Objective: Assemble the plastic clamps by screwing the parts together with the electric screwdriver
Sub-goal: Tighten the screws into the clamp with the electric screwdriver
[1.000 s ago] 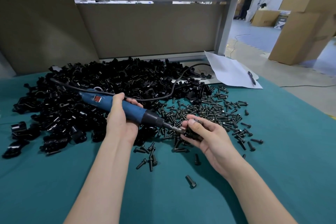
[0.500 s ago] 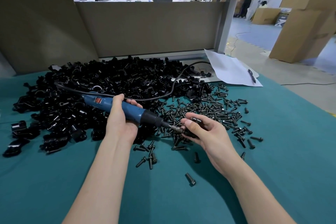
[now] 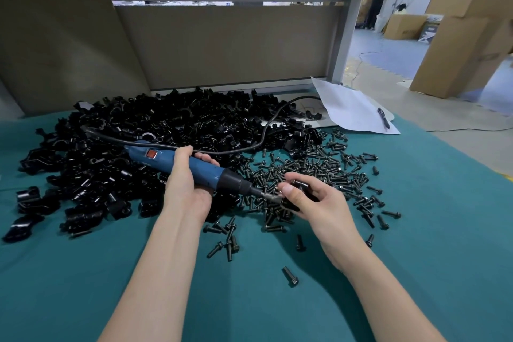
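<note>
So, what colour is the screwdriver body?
The screwdriver body is blue, turning black near the tip; the head view shows it.

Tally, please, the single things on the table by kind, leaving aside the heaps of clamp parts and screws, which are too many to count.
Electric screwdriver: 1
Pen: 1
Sheet of paper: 1
Total: 3
</note>
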Demonstrator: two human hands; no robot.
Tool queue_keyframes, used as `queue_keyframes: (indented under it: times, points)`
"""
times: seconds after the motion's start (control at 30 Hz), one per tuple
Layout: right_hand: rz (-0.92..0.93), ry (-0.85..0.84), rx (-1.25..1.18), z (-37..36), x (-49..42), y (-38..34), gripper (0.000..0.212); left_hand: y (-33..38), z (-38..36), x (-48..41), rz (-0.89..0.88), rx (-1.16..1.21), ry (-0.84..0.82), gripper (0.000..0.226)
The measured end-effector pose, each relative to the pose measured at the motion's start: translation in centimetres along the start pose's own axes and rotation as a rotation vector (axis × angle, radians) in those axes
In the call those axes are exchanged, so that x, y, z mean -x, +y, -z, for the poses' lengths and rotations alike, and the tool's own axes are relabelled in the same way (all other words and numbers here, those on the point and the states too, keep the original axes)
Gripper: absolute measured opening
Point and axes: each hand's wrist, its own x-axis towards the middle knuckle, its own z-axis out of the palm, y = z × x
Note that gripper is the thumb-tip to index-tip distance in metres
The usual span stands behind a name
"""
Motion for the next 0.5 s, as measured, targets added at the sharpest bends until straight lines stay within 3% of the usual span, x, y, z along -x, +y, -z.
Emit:
queue_keyframes:
  times: [0.2, 0.5]
  points:
    - [-0.005, -0.001, -0.146, -0.06, -0.24, 0.54, 0.05, -0.11, -0.24, 0.09, 0.0, 0.0, -0.02, 0.022]
    - [-0.027, -0.003, -0.177, -0.08, -0.38, 0.49, 0.042, -0.21, -0.26, 0.03, -0.001, -0.022, -0.045, 0.019]
